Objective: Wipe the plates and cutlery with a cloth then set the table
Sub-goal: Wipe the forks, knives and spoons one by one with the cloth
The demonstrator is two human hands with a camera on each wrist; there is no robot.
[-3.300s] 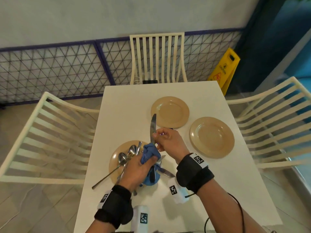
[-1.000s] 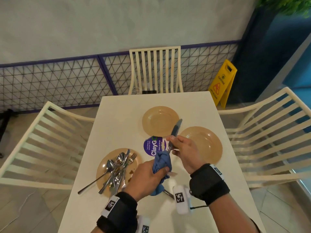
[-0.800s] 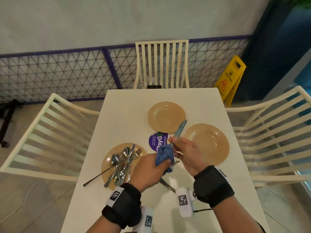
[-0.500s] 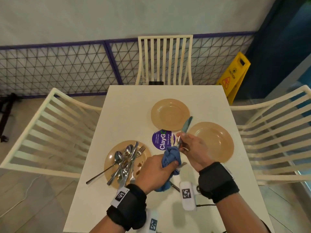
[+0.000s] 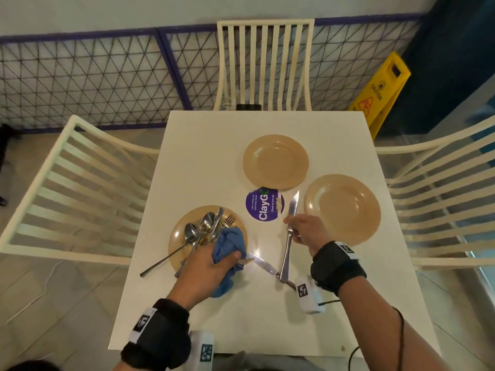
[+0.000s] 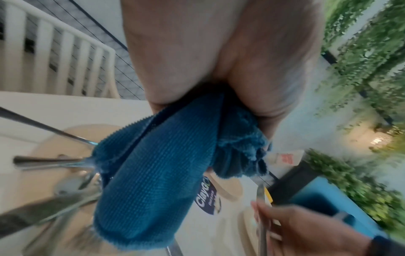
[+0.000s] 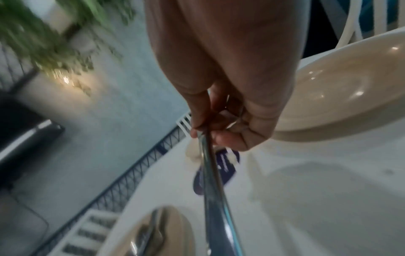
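my right hand [image 5: 304,231] pinches a knife [image 5: 290,231] near its middle between thumb and curled fingers, blade pointing away from me, handle end crossing a second knife [image 5: 263,265] lying on the table [image 5: 209,145]. my left hand [image 5: 211,266] is clenched around a bunched blue cloth [image 5: 229,243], knuckles up, over the near edge of the plate [image 5: 178,234] heaped with spoons and forks [image 5: 206,228]. two bare plates [image 5: 276,162] sit beyond, near a purple sticker [image 5: 261,207].
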